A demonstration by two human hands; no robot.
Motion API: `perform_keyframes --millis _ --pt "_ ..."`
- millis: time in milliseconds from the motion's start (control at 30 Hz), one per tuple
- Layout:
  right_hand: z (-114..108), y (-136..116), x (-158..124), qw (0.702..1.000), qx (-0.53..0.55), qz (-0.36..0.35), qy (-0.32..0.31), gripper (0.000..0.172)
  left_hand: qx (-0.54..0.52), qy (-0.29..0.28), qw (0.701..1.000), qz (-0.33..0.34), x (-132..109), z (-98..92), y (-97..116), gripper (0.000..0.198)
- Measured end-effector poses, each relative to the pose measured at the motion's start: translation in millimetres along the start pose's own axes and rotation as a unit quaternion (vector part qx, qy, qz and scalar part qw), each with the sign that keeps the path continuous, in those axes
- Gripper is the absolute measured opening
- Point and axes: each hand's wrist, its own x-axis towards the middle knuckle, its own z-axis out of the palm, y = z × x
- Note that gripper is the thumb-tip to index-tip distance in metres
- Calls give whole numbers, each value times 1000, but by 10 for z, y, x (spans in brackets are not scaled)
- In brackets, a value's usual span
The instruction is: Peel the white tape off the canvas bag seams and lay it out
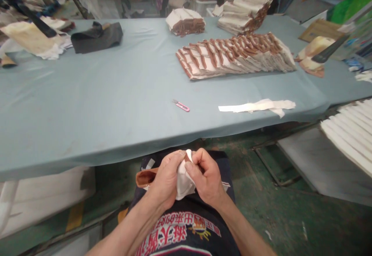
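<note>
Over my lap, both hands pinch a piece of white and brown fabric (185, 182). My left hand (168, 174) is closed on its left side, with a brown folded part (144, 177) sticking out beyond the wrist. My right hand (207, 176) is closed on the upper right edge, thumb and fingers pressed together near a small white tip. What lies under the fingertips is partly hidden. Ahead on the table lie pink thread snips (181, 105), apart from both hands.
The blue-green covered table (87, 105) has its front edge just beyond my hands. On it are a long row of brown and white fabric pieces (235, 56), white strips (258, 105), two further stacks, and dark cloth (97, 37). White folded pieces (351, 132) stand at right.
</note>
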Motion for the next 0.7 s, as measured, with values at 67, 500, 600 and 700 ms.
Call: perform_keyframes --millis 67,500,600,700 --pt "-48 -34 -1 999 -18 -31 0 27 -1 8 1000 20 -6 22 -27 39" --pt "-250 -114 4 987 -147 35 -45 22 387 -97 894 203 -15 -240 298 44" --pt "-248 -111 -14 987 -146 42 -42 28 396 -65 889 221 -22 -229 242 44" --pt "-237 -113 -20 991 -106 38 -71 42 413 -65 874 249 -4 -216 226 43"
